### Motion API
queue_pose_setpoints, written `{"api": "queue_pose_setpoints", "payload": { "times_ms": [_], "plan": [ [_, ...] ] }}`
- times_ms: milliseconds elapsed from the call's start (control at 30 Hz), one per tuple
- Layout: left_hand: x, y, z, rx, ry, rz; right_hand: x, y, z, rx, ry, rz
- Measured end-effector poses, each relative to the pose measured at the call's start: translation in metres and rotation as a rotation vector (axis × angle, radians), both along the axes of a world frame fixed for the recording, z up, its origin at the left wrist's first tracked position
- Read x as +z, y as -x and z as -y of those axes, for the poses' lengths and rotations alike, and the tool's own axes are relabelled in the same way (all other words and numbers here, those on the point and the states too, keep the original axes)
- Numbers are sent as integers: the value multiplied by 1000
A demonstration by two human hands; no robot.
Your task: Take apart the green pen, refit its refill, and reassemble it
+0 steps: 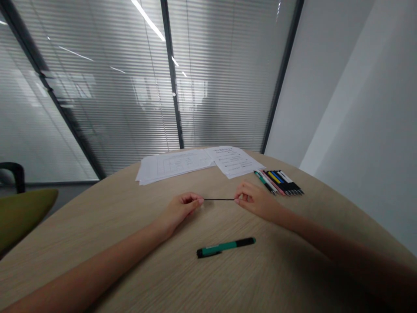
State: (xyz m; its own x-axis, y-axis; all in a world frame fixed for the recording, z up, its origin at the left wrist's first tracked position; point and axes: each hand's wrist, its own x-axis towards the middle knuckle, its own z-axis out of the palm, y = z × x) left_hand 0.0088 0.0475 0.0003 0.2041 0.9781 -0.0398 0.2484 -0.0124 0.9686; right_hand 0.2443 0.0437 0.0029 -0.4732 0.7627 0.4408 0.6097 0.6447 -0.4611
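A thin black rod [219, 199], like a pen refill, is stretched level between my two hands just above the wooden table [130, 243]. My left hand [181, 209] pinches its left end with closed fingers. My right hand [255, 200] pinches its right end the same way. A green pen with black ends [226, 247] lies on the table nearer to me, below the rod and apart from both hands.
A row of several pens [279, 182] lies to the right of my right hand. Printed sheets [177, 164] and a second stack [236, 161] lie at the far edge. A chair [22, 211] stands at the left. Glass partitions with blinds stand behind.
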Motion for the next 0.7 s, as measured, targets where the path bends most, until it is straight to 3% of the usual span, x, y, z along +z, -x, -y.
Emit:
{"api": "queue_pose_setpoints", "payload": {
  "times_ms": [267, 433, 700],
  "plan": [
    [0, -1, 1, 85, -15, 96, 4, -7, -7, -32, -25, 21],
    [-2, 1, -3, 176, -35, 219, 19, -19, -12, -124, -22, 99],
    [-6, 4, -8, 219, -44, 281, 37, -26, 3, -389, 186, 610]
  ]
}}
